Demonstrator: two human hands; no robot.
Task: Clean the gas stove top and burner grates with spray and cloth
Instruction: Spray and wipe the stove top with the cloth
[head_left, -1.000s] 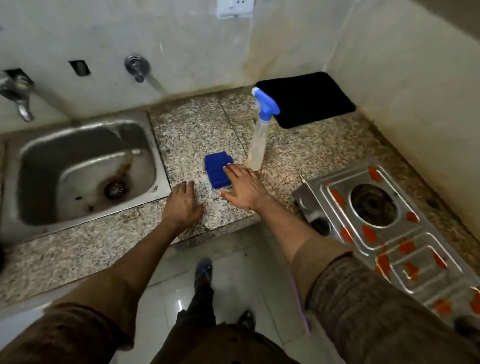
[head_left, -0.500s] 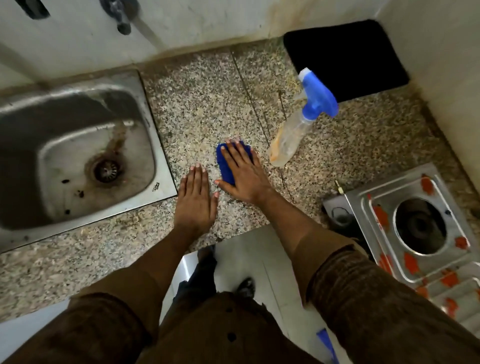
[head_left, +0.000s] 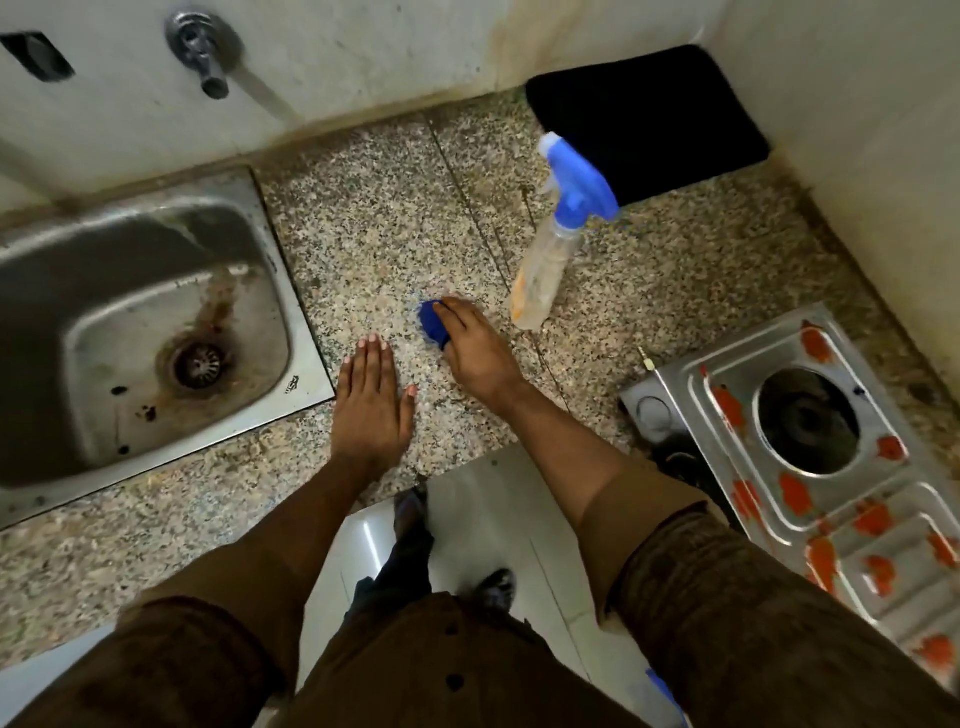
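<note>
Now: right hand gathers the cloth

One cloth, one spray bottle, one stove, one sink on the speckled surface. Right hand curls round the cloth, bunching it; half a second ago it lay flat on top. Left hand stays flat, fingers straight, just beside. Bottle stands near the cloth.
</note>
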